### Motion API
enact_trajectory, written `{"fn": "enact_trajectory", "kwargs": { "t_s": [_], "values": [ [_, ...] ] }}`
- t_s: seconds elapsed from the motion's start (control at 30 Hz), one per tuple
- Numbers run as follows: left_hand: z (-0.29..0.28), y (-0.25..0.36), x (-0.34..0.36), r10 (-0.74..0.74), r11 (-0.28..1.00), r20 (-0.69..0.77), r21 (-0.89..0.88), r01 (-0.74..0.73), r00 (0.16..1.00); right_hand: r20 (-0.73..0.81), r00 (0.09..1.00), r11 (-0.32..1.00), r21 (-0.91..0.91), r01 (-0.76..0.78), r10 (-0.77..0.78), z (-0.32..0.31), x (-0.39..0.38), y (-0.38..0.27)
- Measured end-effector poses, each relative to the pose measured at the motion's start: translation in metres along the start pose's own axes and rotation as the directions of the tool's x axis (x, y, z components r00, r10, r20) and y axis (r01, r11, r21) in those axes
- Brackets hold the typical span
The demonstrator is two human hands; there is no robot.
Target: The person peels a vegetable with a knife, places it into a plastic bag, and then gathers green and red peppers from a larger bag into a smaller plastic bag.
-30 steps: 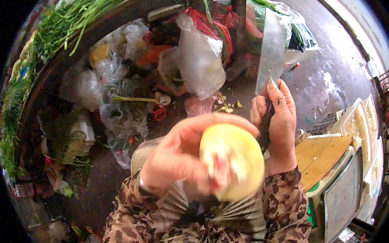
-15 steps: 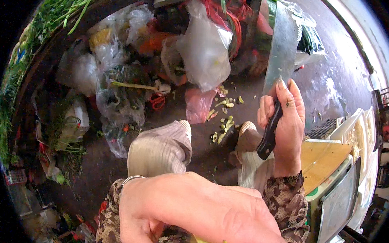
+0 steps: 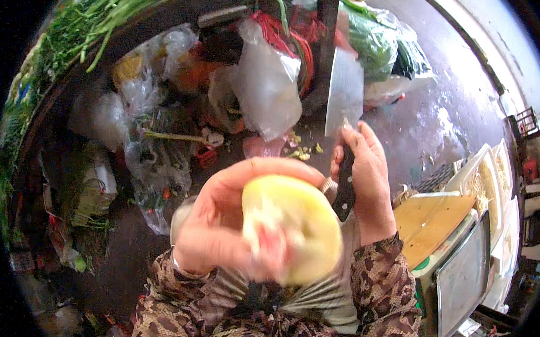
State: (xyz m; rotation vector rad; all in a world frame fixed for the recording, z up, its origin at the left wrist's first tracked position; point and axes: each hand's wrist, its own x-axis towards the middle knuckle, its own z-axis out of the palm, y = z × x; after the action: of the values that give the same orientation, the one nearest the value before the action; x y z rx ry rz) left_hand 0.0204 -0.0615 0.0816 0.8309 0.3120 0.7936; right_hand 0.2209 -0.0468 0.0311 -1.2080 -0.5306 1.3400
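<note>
In front of me my left hand (image 3: pixel 222 220) grips a large round yellow fruit or vegetable (image 3: pixel 315 243), fingers curled round its far side and thumb over the face toward me. Pale and pinkish patches show near the thumb; motion blur hides what they are. To the right, my right hand (image 3: pixel 366 179) is closed on the dark riveted handle of a cleaver (image 3: pixel 346 90). Its broad steel blade points up and away, flat side toward me and apart from the yellow piece.
Yellow-green peelings (image 3: pixel 301 152) lie on the dark floor past my knees. Plastic bags (image 3: pixel 267 84) are heaped beyond, with bagged greens (image 3: pixel 372 46) at far right. A wooden board (image 3: pixel 433 224) and a metal tray (image 3: pixel 461 279) stand at right. Leafy greens (image 3: pixel 108 17) line the far left.
My left hand has moved away from me and turned, bringing the yellow piece into full view. The cleaver in my right hand has shifted left in the picture; the whole view has shifted slightly.
</note>
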Motion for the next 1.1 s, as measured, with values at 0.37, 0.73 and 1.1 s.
{"fn": "enact_trajectory", "kwargs": {
  "t_s": [0.37,0.73,1.1],
  "values": [
    [-0.081,-0.021,0.01,0.064,0.96,-0.385,-0.227,-0.162,0.921,0.044,0.999,0.993,-0.111,0.028,-0.023,-0.021,0.014,0.016],
    [-0.091,-0.021,0.01,0.095,0.949,-0.443,-0.231,-0.215,0.892,0.028,0.998,0.984,-0.172,-0.054,0.059,-0.026,0.032,0.045],
    [-0.094,-0.021,0.007,0.146,0.911,-0.449,-0.288,-0.297,0.882,-0.044,0.998,0.948,-0.315,-0.047,0.035,-0.033,0.034,0.064]
  ]
}}
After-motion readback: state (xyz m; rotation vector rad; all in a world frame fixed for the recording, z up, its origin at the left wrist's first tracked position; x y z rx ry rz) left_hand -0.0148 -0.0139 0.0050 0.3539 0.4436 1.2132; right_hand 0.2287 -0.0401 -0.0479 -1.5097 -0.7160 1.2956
